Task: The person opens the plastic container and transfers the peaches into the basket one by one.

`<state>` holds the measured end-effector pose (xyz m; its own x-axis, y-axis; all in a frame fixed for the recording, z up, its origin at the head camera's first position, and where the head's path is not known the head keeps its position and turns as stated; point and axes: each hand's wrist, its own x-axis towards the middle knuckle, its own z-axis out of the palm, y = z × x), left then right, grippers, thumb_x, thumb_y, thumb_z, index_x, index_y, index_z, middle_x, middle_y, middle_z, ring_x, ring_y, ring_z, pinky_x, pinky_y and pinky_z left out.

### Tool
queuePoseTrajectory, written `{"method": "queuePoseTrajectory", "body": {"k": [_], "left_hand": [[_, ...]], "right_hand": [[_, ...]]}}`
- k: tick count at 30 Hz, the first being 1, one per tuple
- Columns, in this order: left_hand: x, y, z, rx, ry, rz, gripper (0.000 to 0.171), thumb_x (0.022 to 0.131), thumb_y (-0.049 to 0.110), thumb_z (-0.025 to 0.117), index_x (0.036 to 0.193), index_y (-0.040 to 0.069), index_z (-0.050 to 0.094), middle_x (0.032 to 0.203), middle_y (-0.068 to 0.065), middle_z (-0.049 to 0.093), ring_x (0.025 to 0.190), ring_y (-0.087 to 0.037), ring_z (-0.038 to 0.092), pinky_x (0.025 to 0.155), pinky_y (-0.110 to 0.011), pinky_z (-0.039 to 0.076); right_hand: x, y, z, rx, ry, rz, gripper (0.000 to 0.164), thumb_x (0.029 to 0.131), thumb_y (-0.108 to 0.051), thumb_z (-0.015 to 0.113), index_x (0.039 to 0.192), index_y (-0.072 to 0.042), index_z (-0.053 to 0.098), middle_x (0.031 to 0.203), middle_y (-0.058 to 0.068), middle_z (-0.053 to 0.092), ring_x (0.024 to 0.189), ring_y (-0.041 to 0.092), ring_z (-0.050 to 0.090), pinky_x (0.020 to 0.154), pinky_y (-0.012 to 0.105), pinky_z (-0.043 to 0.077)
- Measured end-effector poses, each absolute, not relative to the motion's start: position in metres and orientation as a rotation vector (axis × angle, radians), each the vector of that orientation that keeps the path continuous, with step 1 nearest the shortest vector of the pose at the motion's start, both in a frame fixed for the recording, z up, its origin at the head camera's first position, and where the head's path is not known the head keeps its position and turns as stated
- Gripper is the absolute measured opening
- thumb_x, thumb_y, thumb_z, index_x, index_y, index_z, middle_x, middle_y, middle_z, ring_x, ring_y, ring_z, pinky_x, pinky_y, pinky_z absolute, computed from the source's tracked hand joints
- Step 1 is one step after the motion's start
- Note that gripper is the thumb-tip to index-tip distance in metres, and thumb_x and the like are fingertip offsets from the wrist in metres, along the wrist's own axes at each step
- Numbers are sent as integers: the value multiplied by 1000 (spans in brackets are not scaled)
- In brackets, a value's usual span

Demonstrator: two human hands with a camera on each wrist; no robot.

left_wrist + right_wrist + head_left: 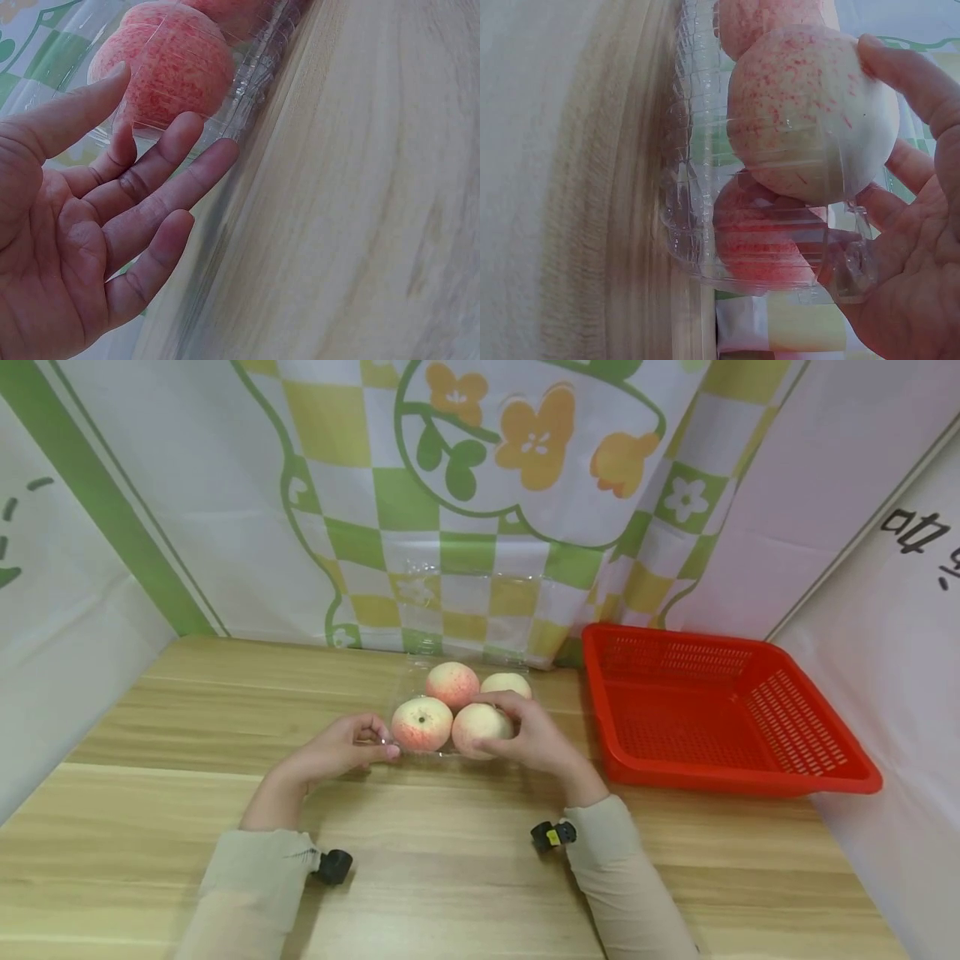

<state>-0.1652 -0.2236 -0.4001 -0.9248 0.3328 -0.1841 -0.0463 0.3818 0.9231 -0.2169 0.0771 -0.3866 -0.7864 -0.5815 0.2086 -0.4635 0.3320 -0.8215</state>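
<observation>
A clear plastic fruit box (405, 681) lies on the table, its transparent lid (474, 578) raised at the back. Several pale peaches with a red blush, among them a front left peach (422, 724) and a back peach (452, 685), sit inside. My right hand (538, 737) holds the front right peach (480, 729), thumb at the near side and fingers over the top; the right wrist view shows this peach (802, 112) rising above the box wall. With thumb and forefinger my left hand (341, 750) pinches the box's left front edge, the other fingers loosely spread.
To the right stands a red plastic basket (738, 777) with slotted sides. Behind the wooden table (435, 868) hangs a checked, flowered curtain (465, 552). A small black camera is strapped to each wrist.
</observation>
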Motion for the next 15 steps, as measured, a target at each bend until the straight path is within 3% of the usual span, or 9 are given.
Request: {"method": "queuePoseTrajectory", "body": {"k": [15], "left_hand": [[-167, -223, -403, 257, 2300, 1557, 29, 94, 24, 69, 103, 3, 52, 102, -9, 60, 95, -24, 60, 78, -35, 52]], "right_hand": [[-218, 80, -384, -929, 2403, -1535, 54, 80, -4, 81, 130, -5, 62, 128, 14, 64, 111, 26, 57, 92, 37, 49]]}}
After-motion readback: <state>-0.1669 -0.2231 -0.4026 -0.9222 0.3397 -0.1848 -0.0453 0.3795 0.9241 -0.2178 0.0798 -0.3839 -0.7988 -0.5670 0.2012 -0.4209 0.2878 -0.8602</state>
